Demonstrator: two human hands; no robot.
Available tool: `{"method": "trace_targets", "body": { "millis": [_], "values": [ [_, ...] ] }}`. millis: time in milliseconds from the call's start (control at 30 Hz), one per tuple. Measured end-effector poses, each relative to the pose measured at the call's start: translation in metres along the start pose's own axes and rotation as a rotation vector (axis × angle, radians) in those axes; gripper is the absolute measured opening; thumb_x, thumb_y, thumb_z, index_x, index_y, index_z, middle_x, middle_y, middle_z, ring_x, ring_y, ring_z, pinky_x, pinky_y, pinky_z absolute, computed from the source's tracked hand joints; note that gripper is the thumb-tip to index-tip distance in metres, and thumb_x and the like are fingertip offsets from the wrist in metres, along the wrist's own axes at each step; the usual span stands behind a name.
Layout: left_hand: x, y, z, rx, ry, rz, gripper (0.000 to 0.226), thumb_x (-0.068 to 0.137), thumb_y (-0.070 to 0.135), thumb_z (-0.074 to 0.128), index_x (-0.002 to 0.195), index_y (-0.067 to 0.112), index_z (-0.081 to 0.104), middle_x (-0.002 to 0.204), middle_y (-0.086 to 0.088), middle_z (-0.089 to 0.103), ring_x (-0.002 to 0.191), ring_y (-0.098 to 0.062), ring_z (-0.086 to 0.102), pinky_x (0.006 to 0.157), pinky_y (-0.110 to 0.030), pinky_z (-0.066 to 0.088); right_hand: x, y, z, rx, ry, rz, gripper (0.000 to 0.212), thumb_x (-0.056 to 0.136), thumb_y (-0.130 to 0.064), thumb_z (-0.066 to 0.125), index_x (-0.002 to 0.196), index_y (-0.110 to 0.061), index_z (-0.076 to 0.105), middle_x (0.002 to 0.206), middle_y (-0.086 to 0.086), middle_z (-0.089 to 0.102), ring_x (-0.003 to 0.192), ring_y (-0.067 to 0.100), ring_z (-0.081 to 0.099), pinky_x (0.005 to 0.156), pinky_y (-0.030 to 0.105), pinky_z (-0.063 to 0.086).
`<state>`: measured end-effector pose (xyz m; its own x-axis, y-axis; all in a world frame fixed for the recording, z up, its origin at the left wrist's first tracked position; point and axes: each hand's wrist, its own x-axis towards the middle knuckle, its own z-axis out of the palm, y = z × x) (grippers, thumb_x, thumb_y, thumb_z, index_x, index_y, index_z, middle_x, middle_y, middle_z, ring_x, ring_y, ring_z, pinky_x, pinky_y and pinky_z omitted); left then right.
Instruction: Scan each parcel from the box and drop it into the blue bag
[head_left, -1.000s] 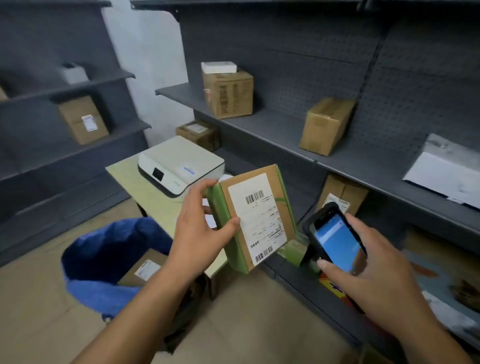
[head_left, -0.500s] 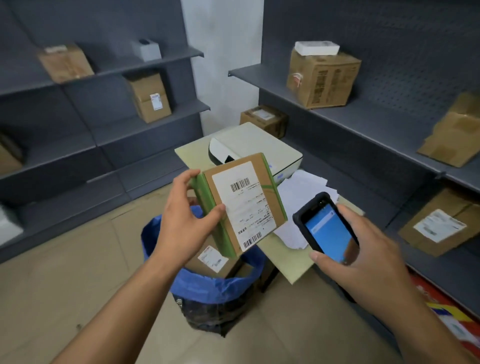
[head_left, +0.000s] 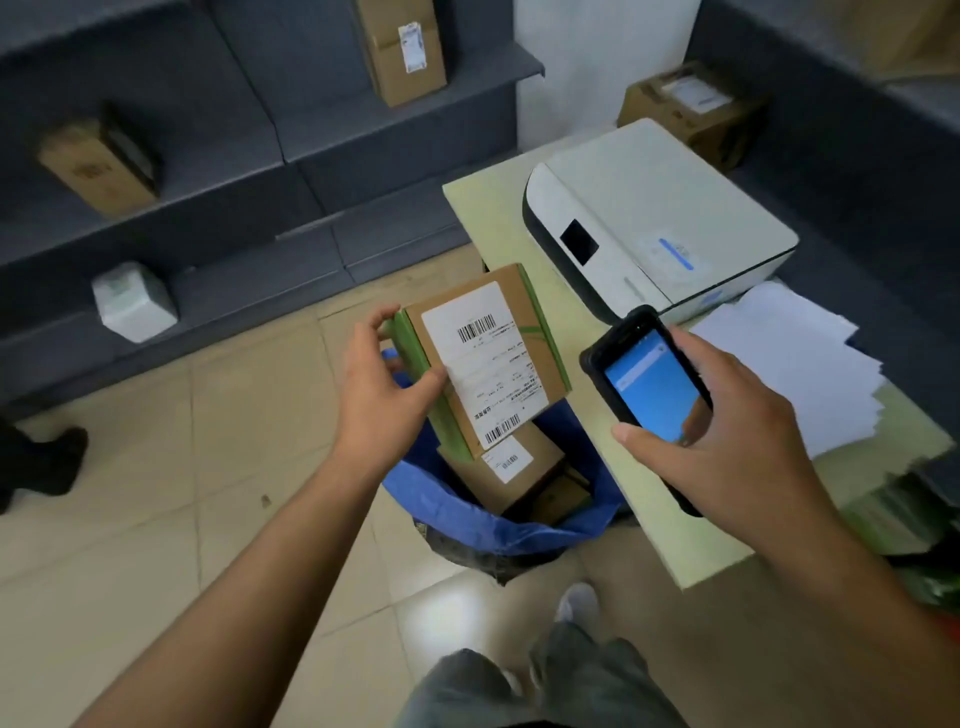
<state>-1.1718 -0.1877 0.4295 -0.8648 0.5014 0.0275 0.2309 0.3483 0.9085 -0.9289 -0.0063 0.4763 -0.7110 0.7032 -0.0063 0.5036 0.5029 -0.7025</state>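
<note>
Left hand (head_left: 382, 395) grips parcel (head_left: 480, 358); right hand (head_left: 727, 447) scanner (head_left: 647, 382); one blue bag (head_left: 498, 530).

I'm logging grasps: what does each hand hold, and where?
Left hand grips the parcel by its green left edge; right hand holds the scanner around its lower body.

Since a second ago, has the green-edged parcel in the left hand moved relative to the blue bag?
Yes. The parcel in the left hand now sits directly over the blue bag; earlier it was up and right of it.
</note>
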Motion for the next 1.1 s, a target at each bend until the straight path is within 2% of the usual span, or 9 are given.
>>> {"method": "trace_targets", "body": {
  "millis": [67,300,400,533,633,767,867,967,1100],
  "values": [
    [0.015,-0.019,0.009,0.003,-0.016,-0.051,0.067,0.084,0.012,0.077,0.135,0.04,0.044,0.127,0.023,0.056,0.104,0.0,0.065,0.084,-0.037,0.063,0.024,0.007,0.011,0.005,-0.037,-0.011,0.084,0.068,-0.058,0.077,0.141,-0.037,0.04,0.104,-0.014,0.054,0.082,0.002,0.053,0.071,0.023,0.047],
    [0.05,-0.111,0.046,0.1,-0.056,-0.215,0.066,0.081,0.014,0.08,0.134,0.036,0.047,0.124,0.021,0.058,0.099,-0.006,0.068,0.086,-0.033,0.059,0.078,0.039,0.058,0.005,-0.152,0.047,0.084,0.066,-0.057,0.078,0.139,-0.042,0.039,0.102,-0.016,0.052,0.085,-0.003,0.05,0.067,0.002,0.039],
    [0.07,-0.161,0.065,0.15,-0.078,-0.286,0.064,0.08,0.017,0.081,0.132,0.037,0.048,0.126,0.012,0.06,0.096,-0.01,0.071,0.085,-0.032,0.058,0.095,0.057,0.09,-0.01,-0.168,0.075,0.088,0.064,-0.052,0.081,0.14,-0.039,0.039,0.102,-0.018,0.05,0.089,-0.007,0.049,0.069,-0.001,0.037],
    [0.091,-0.225,0.091,0.21,-0.121,-0.304,0.064,0.079,0.017,0.082,0.131,0.036,0.049,0.127,0.007,0.061,0.096,-0.01,0.071,0.084,-0.028,0.057,0.111,0.084,0.14,-0.008,-0.194,0.123,0.089,0.063,-0.049,0.082,0.14,-0.037,0.039,0.107,-0.016,0.052,0.097,-0.009,0.047,0.072,-0.002,0.037],
    [0.101,-0.267,0.103,0.225,-0.151,-0.319,0.067,0.078,0.018,0.083,0.132,0.036,0.049,0.127,0.005,0.059,0.093,-0.01,0.071,0.087,-0.038,0.06,0.119,0.096,0.175,-0.015,-0.22,0.143,0.088,0.062,-0.05,0.081,0.14,-0.04,0.04,0.106,-0.019,0.054,0.093,-0.007,0.05,0.063,0.009,0.042],
    [0.111,-0.306,0.106,0.315,-0.181,-0.281,0.068,0.077,0.022,0.082,0.135,0.032,0.047,0.129,0.001,0.053,0.107,-0.018,0.064,0.094,-0.043,0.057,0.122,0.105,0.21,-0.001,-0.245,0.175,0.091,0.06,-0.05,0.081,0.141,-0.04,0.041,0.102,-0.015,0.057,0.093,-0.002,0.052,0.068,0.02,0.042],
    [0.123,-0.325,0.101,0.393,-0.173,-0.264,0.07,0.08,0.018,0.08,0.141,0.028,0.047,0.137,-0.002,0.047,0.117,-0.023,0.06,0.104,-0.044,0.051,0.122,0.107,0.223,0.014,-0.27,0.206,0.091,0.061,-0.047,0.082,0.141,-0.043,0.041,0.1,-0.022,0.053,0.096,-0.009,0.048,0.064,0.015,0.039],
    [0.136,-0.336,0.092,0.443,-0.142,-0.276,0.071,0.087,0.01,0.074,0.15,0.021,0.045,0.154,-0.008,0.04,0.138,-0.023,0.045,0.117,-0.03,0.033,0.126,0.104,0.228,-0.001,-0.28,0.228,0.092,0.062,-0.045,0.084,0.142,-0.042,0.04,0.1,-0.026,0.05,0.093,-0.016,0.046,0.064,0.013,0.035],
    [0.142,-0.337,0.081,0.507,-0.185,-0.207,0.074,0.085,-0.004,0.067,0.152,0.017,0.044,0.162,-0.01,0.032,0.15,-0.019,0.029,0.116,-0.014,0.019,0.134,0.1,0.233,-0.004,-0.292,0.221,0.091,0.063,-0.04,0.085,0.143,-0.036,0.042,0.106,-0.01,0.057,0.087,0.002,0.049,0.069,0.023,0.039]
  ]
}}
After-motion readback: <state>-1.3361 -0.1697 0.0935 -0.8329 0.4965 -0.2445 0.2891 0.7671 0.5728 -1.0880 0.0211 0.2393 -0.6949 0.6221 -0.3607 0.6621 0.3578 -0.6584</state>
